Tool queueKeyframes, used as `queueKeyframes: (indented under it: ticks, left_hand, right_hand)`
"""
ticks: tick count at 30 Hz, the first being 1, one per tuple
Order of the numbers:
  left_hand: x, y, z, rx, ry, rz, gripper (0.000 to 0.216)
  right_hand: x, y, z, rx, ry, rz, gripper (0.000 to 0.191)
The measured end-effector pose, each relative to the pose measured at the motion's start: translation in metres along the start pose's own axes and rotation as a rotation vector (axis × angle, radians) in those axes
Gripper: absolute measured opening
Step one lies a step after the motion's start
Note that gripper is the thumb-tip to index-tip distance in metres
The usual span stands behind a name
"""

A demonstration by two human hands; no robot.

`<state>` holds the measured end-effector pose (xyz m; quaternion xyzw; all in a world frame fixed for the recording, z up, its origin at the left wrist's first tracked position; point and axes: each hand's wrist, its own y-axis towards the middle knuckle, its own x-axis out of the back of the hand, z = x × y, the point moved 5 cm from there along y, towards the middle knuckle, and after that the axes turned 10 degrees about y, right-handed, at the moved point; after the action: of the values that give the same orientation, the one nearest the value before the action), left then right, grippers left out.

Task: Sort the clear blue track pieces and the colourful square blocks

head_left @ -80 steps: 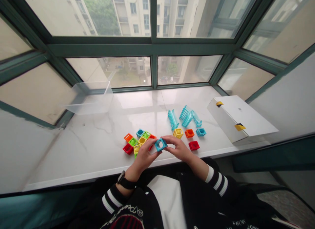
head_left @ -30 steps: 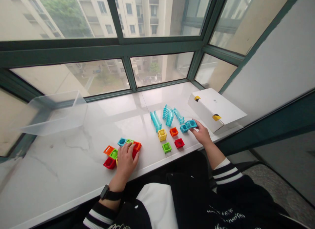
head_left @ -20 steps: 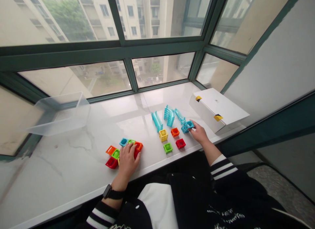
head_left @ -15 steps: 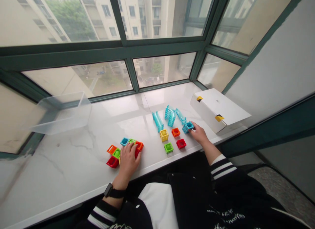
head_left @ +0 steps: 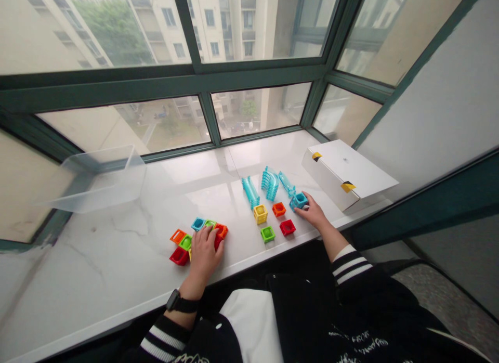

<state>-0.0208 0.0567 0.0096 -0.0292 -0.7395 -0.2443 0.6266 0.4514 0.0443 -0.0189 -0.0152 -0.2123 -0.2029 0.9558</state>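
My left hand (head_left: 206, 248) lies over a cluster of joined plastic toy blocks, its fingers bent around the right part and covering some of them. Showing around it are a red block (head_left: 179, 256), an orange block (head_left: 178, 236), a green block (head_left: 185, 242) and a blue block (head_left: 198, 224). On the right, my right hand (head_left: 312, 211) pinches a separate blue block (head_left: 298, 201) between thumb and fingers, at the table surface. Loose beside it stand a yellow block (head_left: 260, 214), an orange-red block (head_left: 278, 209), a green block (head_left: 267, 234) and a red block (head_left: 287, 228).
Behind the loose blocks lie clear blue track pieces: a straight one (head_left: 250, 192), a curved one (head_left: 270, 183) and a narrow one (head_left: 287, 183). A white box (head_left: 351, 170) stands at the right, a transparent bin (head_left: 105, 181) at the far left. Windows border the marble-patterned counter (head_left: 128, 264).
My right hand has shifted very slightly around the blue block, its thumb now lower at the block's near side. My left hand stays on the cluster.
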Motion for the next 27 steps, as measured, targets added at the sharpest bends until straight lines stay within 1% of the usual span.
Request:
queueKeyframes:
  ticks: [3,5,14,22,27]
  left_hand:
    - [-0.0006,0.0001,-0.0005,0.003,0.018,0.03,0.038]
    - [-0.0003,0.0002,-0.0008,0.006,0.016,0.036,0.038]
    - [-0.0009,-0.0002,-0.0005,0.001,-0.014,0.007,0.036]
    - [-0.0021,-0.0009,-0.0008,-0.006,-0.001,-0.005,0.037]
    - [0.0014,-0.0007,-0.0022,0.004,-0.021,-0.027,0.036]
  right_hand:
    - [-0.0005,0.0018,-0.0007,0.005,0.012,0.0,0.076]
    - [-0.0004,0.0032,-0.0005,0.013,0.01,0.006,0.073]
    - [0.0009,0.0056,0.0034,0.019,-0.017,0.011,0.068]
    - [-0.0009,0.0054,0.0061,0.037,-0.008,0.003,0.069]
    - [-0.0004,0.0043,0.0057,0.015,-0.023,-0.007,0.071]
